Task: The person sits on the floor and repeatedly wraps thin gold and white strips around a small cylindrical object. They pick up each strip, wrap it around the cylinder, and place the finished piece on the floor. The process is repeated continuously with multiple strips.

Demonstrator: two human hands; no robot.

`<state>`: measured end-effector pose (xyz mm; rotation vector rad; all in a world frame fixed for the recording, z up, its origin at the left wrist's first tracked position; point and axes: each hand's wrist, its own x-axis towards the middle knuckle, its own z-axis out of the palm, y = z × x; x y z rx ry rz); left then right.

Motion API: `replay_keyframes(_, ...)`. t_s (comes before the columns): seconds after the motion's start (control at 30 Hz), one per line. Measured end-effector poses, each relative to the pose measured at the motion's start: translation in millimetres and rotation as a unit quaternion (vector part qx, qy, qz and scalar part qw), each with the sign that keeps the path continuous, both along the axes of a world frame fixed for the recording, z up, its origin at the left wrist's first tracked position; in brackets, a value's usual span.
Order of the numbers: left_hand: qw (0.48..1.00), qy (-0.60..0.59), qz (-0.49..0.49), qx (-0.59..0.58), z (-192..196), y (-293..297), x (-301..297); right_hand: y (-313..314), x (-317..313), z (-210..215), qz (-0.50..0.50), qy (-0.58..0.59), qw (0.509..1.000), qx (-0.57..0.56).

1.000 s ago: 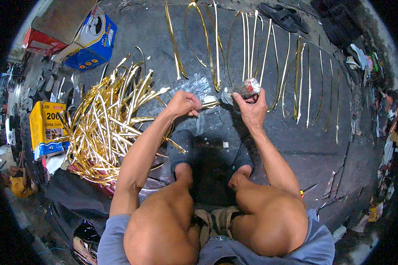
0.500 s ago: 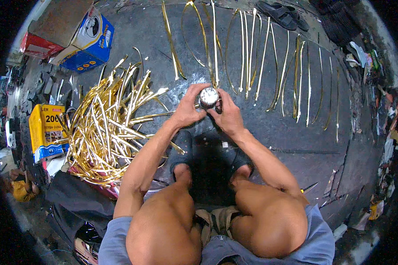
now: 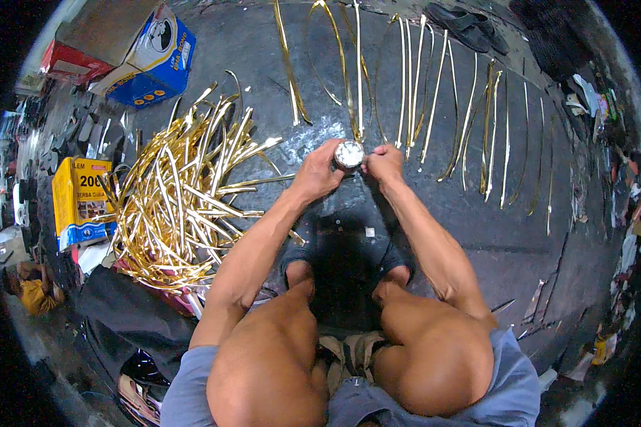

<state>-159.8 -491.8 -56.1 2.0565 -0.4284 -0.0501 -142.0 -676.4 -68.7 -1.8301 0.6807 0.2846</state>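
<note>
Dark grey concrete floor (image 3: 520, 235), scuffed and stained, glossy in patches under flat even light. Far left: blue cardboard box (image 3: 153, 60) beside a red box (image 3: 64, 60). Left: yellow carton (image 3: 78, 199). Far right: pair of black sandals (image 3: 470, 25). Right edge: scattered litter (image 3: 619, 213). Near left: black cloth (image 3: 121, 313).

Gold strips (image 3: 178, 206), yellow box (image 3: 78, 203)

You're squatting on a dark, stained concrete floor (image 3: 520, 235). To your left on it lies a tangled heap of gold strips (image 3: 181, 206), beside a yellow box (image 3: 78, 203) and a blue carton (image 3: 153, 60). Ahead, single gold strips (image 3: 434, 92) lie in a row, black sandals (image 3: 470, 25) just beyond them.
</note>
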Motion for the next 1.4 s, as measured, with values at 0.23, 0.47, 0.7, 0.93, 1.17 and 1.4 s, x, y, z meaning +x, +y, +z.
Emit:
replay_keyframes(0.23,1.000,-0.019,0.004,0.018,-1,1,-2,-82,-13,147,-0.183,-0.099,0.900,0.383)
replay_keyframes(0.47,0.999,-0.035,-0.013,0.016,7,-8,3,-171,-55,317,-0.051,-0.288,0.774,0.561)
replay_keyframes(0.7,0.991,-0.119,0.042,0.044,20,17,-4,-178,40,366,0.047,-0.470,0.812,0.341)
replay_keyframes(0.93,0.894,-0.155,0.380,0.178,-10,143,20,-146,204,353,-0.068,-0.492,0.841,0.216)
replay_keyframes(1.17,0.863,-0.163,0.407,0.253,-21,179,19,-158,189,236,-0.067,-0.471,0.845,0.242)
replay_keyframes(1.4,0.855,-0.015,0.439,0.274,-22,169,64,-133,60,7,-0.137,-0.217,0.954,0.153)
